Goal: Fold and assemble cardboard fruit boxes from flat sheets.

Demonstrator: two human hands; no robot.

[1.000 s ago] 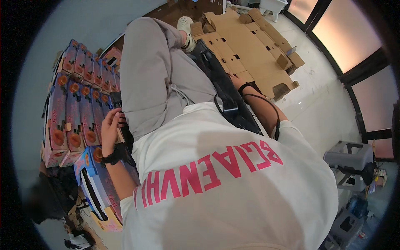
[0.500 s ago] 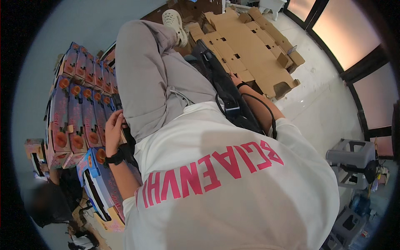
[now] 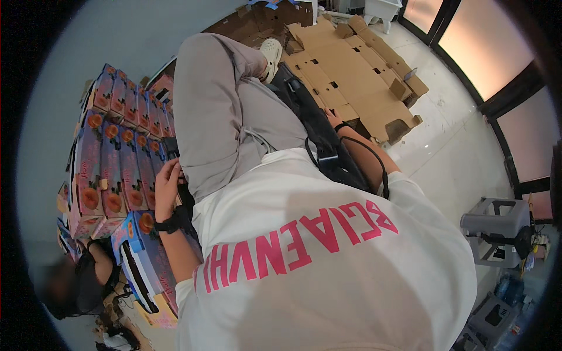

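My left hand, a dark band on its wrist, rests beside my grey trousers. Its fingers are loosely stretched against the trouser side, near a black armrest-like part; nothing shows in them. On the other side my right hand lies along a long black padded piece, perhaps an armrest or a bag. That piece hides part of the hand; the fingers that show are stretched out and empty. One leg is bent up across the other, with a cream clog on the foot.
Stacked blue and pink printed boxes stand close on my left, with another box nearer. Flattened brown cardboard lies ahead to the right. Behind on the left is another person. Grey stools stand at the right.
My raised leg and its clog have swung to the right and lower in the picture. Both hands stay where they were, nearly still. The other person's bare arm now shows.
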